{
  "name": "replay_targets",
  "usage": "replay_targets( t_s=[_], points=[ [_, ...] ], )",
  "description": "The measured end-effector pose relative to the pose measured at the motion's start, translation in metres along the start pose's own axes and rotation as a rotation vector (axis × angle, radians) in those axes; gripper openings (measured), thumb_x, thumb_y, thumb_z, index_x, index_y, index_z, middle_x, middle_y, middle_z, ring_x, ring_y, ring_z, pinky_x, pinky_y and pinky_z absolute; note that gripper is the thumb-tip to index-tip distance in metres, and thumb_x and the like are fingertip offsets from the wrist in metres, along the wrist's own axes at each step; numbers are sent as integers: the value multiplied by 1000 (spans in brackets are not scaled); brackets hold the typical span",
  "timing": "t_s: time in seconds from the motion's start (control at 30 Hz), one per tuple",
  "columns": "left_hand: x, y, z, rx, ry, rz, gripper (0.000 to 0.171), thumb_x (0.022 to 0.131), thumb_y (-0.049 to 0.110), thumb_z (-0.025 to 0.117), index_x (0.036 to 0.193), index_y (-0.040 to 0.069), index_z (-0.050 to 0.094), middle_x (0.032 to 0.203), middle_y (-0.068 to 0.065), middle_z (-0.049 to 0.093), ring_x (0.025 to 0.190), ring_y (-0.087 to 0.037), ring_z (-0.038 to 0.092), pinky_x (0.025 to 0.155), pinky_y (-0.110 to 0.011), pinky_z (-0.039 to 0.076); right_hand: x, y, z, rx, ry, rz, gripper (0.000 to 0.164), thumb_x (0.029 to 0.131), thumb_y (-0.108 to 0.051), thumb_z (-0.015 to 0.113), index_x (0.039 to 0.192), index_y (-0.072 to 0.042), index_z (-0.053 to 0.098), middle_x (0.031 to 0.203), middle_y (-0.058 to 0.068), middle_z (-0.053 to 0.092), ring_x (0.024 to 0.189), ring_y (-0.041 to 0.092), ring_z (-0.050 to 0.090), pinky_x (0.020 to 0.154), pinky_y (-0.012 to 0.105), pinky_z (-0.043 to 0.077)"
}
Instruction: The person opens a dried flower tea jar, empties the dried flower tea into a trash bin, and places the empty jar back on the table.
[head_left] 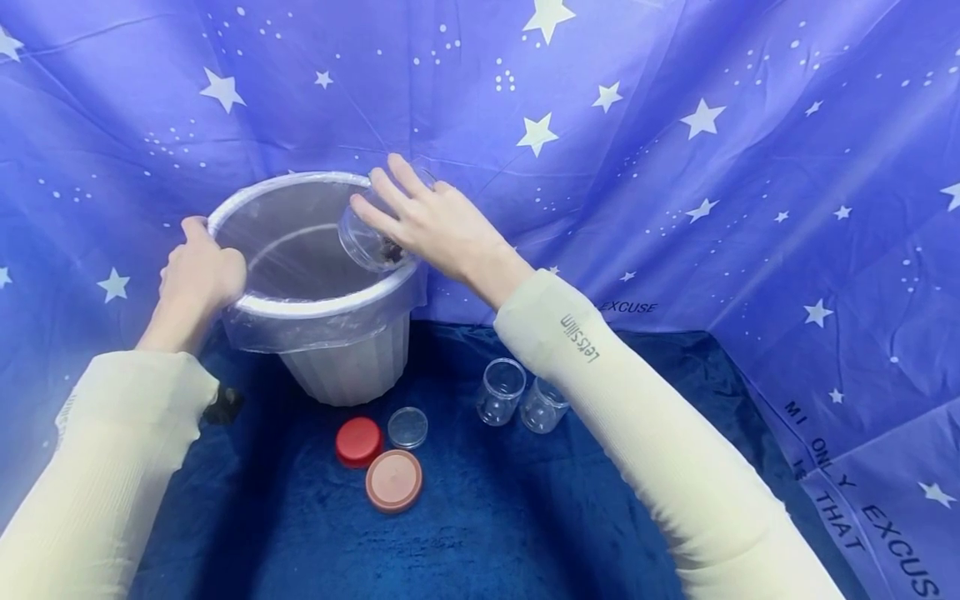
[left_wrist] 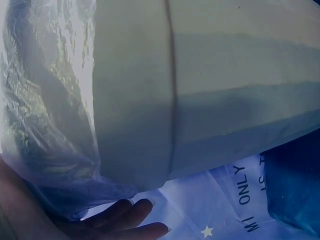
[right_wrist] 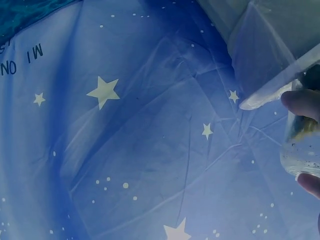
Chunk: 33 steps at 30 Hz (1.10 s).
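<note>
My left hand (head_left: 198,271) grips the rim of a white trash bin (head_left: 348,371) at its left side; in the left wrist view its fingers (left_wrist: 135,212) reach along the outside. A clear plastic liner (head_left: 322,332) is folded over the rim. At the bin's right side, my right hand (head_left: 438,229) holds a clear jar (head_left: 360,243) tipped over the opening. Dark bits (head_left: 392,252) show inside this jar near the rim. The right wrist view catches only part of the jar (right_wrist: 300,155) between thumb and finger. The bin's bottom is hidden.
On the dark blue cloth (head_left: 465,533) lie a red lid (head_left: 358,441), a clear lid (head_left: 408,427) and a pinkish-orange lid (head_left: 393,481). Two clear jars (head_left: 501,392) stand under the right forearm. A star-printed curtain (head_left: 480,83) hangs close behind the bin.
</note>
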<state>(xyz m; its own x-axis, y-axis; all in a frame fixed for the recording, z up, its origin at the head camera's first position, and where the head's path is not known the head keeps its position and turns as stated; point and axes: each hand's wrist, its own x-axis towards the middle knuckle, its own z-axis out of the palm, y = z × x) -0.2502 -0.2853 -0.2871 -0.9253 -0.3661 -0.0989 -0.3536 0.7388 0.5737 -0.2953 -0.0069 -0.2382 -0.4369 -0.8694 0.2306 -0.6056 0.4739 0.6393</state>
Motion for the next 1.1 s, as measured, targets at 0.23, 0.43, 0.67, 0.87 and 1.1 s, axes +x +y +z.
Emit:
replay_targets(
  t_s=[0.23,0.43,0.67,0.87,1.1],
  points=[
    [0,1,1,0,-1,-4,73,90,20,23,155,5,-5,145,-42,31,127,-65,30,102,-67,30,1,-1,2,8,6,12,70,92,9,44,154,-20,30,155,16,35,145,36,33,82,41,59],
    [-1,2,1,-2,-2,-11,72,90,19,23,155,4,-5,146,-42,30,128,-65,30,104,-67,29,0,-2,5,15,32,29,67,92,8,43,152,-20,32,153,16,37,144,36,34,79,40,59],
    [0,1,1,-8,-2,-12,73,90,20,23,155,5,-5,147,-42,29,130,-65,29,104,-67,29,-2,0,7,172,27,112,68,88,9,44,149,-19,35,150,19,38,143,37,33,71,40,60],
    [1,0,1,-7,-2,-14,73,90,20,23,155,6,-6,148,-42,29,129,-64,30,103,-67,30,-5,6,6,270,7,197,66,88,-1,52,150,-17,34,150,24,36,142,38,35,65,39,59],
    [-2,1,0,-8,-1,-19,73,89,18,23,155,5,-5,147,-42,28,129,-64,30,103,-67,30,-12,14,5,280,47,227,86,79,-43,77,149,-19,36,141,25,44,130,38,44,65,41,60]
  ],
)
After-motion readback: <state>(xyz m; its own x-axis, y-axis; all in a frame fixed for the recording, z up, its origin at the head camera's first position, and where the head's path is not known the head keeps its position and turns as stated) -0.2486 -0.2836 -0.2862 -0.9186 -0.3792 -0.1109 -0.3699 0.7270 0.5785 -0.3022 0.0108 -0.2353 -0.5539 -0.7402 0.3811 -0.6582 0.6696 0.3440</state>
